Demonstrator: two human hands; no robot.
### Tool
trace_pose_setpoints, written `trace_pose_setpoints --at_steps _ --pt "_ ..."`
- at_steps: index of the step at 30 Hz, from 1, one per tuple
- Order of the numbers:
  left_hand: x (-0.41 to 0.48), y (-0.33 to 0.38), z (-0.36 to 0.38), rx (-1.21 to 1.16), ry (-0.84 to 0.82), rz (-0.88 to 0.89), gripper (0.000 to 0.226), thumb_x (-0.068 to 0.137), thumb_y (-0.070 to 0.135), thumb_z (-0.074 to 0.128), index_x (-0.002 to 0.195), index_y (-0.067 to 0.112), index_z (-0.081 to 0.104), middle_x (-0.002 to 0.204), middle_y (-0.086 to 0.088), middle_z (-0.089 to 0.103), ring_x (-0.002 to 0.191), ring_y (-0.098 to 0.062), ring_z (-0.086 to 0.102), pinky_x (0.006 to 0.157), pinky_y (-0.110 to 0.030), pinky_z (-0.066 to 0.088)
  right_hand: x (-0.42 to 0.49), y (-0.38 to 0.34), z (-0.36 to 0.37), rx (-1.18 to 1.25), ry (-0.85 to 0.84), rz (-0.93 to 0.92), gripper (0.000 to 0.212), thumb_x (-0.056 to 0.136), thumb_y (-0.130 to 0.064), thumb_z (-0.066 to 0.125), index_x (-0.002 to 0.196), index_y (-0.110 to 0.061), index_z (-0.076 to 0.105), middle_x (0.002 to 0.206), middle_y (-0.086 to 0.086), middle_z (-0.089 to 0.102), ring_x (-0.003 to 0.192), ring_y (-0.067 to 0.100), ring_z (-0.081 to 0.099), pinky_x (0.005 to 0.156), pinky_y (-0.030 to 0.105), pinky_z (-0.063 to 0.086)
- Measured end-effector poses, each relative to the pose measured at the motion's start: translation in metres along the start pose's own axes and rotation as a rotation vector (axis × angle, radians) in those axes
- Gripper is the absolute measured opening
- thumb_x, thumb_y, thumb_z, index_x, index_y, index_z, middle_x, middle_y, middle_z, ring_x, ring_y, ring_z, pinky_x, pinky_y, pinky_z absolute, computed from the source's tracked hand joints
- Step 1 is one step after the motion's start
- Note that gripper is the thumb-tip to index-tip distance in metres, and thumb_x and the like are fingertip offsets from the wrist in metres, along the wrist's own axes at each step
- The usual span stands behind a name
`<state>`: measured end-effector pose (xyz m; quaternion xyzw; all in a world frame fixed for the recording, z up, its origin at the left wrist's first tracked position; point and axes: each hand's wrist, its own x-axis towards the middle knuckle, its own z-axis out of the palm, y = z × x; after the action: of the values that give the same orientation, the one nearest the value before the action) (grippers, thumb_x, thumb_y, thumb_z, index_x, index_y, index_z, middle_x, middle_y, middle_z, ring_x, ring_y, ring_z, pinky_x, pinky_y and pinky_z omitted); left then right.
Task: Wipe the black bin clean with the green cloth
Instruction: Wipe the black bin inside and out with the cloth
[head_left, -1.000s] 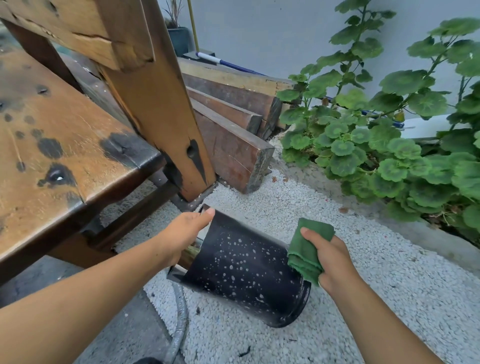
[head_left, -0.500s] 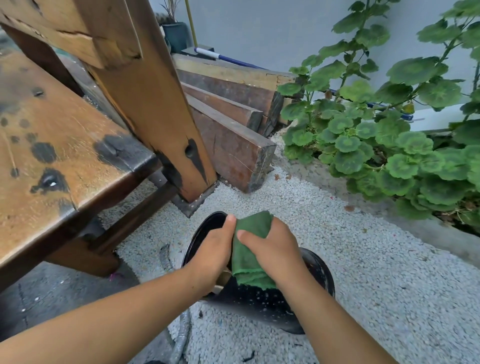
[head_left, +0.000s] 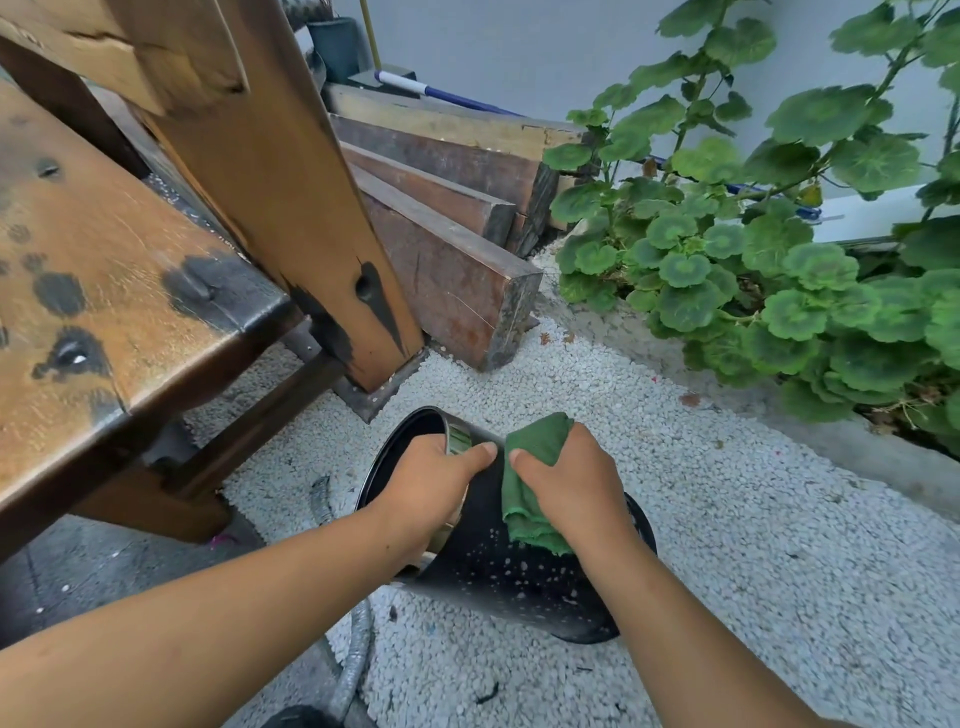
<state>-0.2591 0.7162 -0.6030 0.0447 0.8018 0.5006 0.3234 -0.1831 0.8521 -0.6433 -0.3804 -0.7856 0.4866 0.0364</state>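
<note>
With the left hand clamped on the tilted black bin rim and the right hand pressing the green cloth, a hard stroke could skid it across the gravel.

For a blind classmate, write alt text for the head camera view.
A right hand presses a green cloth against a tilted, white-speckled black bin, while the left hand grips its rim. White gravel lies underneath.

No readable text, labels, brands or numbers anywhere in view. The speckled black plastic bin carries no legible marking. Same for the folded green cloth.
</note>
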Motion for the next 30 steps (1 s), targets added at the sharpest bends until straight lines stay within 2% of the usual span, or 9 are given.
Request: trace_pose_setpoints --at_steps 4,7,10,14,18,21,23,26,30 --pt "0.005 -0.008 -0.006 -0.002 0.001 -0.032 0.063 0.099 0.022 0.064 0.036 0.025 0.054 0.047 0.014 0.057 0.043 0.000 0.057 0.049 -0.012 0.046 0.010 0.019 -0.006 -0.084 0.009 0.041 0.040 0.089 -0.044 0.069 0.111 -0.014 0.054 0.085 -0.007 0.055 0.072 0.013 0.056 0.058 0.031 0.044" --pt "0.005 -0.007 -0.011 0.021 0.028 -0.077 0.060 0.098 0.029 0.064 0.039 0.027 0.057 0.041 0.020 0.052 0.045 0.004 0.053 0.072 -0.022 0.042 0.016 0.036 -0.011 -0.159 0.028 0.060 0.042 0.090 -0.043 0.068 0.115 -0.013 0.052 0.083 -0.007 0.053 0.075 0.019 0.056 0.064 0.033 0.045" --pt "0.008 -0.008 -0.015 -0.037 0.023 -0.108 0.025 0.097 0.035 0.065 0.081 0.018 0.077 0.092 -0.003 0.078 0.100 -0.010 0.071 0.088 -0.028 0.039 0.019 0.048 -0.017 -0.240 0.042 0.085 0.041 0.092 -0.042 0.066 0.115 -0.012 0.050 0.078 -0.009 0.048 0.072 0.020 0.053 0.062 0.034 0.043" --pt "0.013 -0.011 -0.018 -0.073 0.012 -0.128 0.054 0.095 0.042 0.065 0.124 -0.002 0.061 0.138 -0.009 0.062 0.136 -0.026 0.050 0.102 -0.028 0.034 0.020 0.061 -0.023 -0.303 0.080 0.100 0.041 0.094 -0.040 0.066 0.115 -0.010 0.047 0.078 -0.006 0.047 0.074 0.024 0.055 0.061 0.034 0.044" --pt "0.018 -0.012 -0.020 -0.049 0.008 -0.097 0.029 0.096 0.037 0.065 0.087 0.012 0.053 0.086 0.001 0.066 0.070 0.001 0.063 0.065 -0.020 0.034 0.019 0.071 -0.025 -0.282 0.099 0.117 0.038 0.093 -0.040 0.067 0.109 -0.013 0.046 0.076 -0.008 0.048 0.069 0.020 0.053 0.055 0.032 0.040" --pt "0.016 -0.007 -0.024 -0.054 0.016 -0.105 0.030 0.098 0.035 0.064 0.076 0.016 0.054 0.056 0.015 0.067 0.043 0.016 0.055 0.062 -0.022 0.032 0.020 0.078 -0.026 -0.079 0.132 0.174 0.036 0.091 -0.040 0.069 0.106 -0.016 0.047 0.088 -0.002 0.057 0.069 0.013 0.051 0.063 0.032 0.042" --pt "0.019 -0.006 -0.031 -0.052 0.015 -0.119 0.026 0.097 0.036 0.064 0.077 0.019 0.060 0.064 0.020 0.069 0.061 0.011 0.059 0.077 -0.023 0.036 0.021 0.081 -0.030 0.136 0.160 0.229 0.032 0.090 -0.038 0.071 0.101 -0.015 0.053 0.097 0.005 0.065 0.072 0.013 0.056 0.072 0.035 0.048" --pt "0.022 -0.008 -0.045 -0.071 0.052 -0.172 0.020 0.096 0.039 0.064 0.100 0.019 0.066 0.114 0.008 0.066 0.112 -0.012 0.054 0.104 -0.037 0.030 0.015 0.081 -0.036 0.519 0.078 0.348 0.025 0.089 -0.032 0.075 0.101 -0.011 0.066 0.097 0.015 0.074 0.083 0.030 0.071 0.080 0.048 0.061" --pt "0.019 -0.006 -0.054 -0.143 0.108 -0.218 0.048 0.095 0.042 0.064 0.134 0.013 0.061 0.154 -0.002 0.049 0.147 -0.026 0.035 0.121 -0.046 0.020 0.000 0.073 -0.034 0.718 -0.070 0.370 0.021 0.091 -0.026 0.074 0.100 -0.007 0.072 0.084 0.016 0.079 0.072 0.031 0.077 0.055 0.035 0.059"
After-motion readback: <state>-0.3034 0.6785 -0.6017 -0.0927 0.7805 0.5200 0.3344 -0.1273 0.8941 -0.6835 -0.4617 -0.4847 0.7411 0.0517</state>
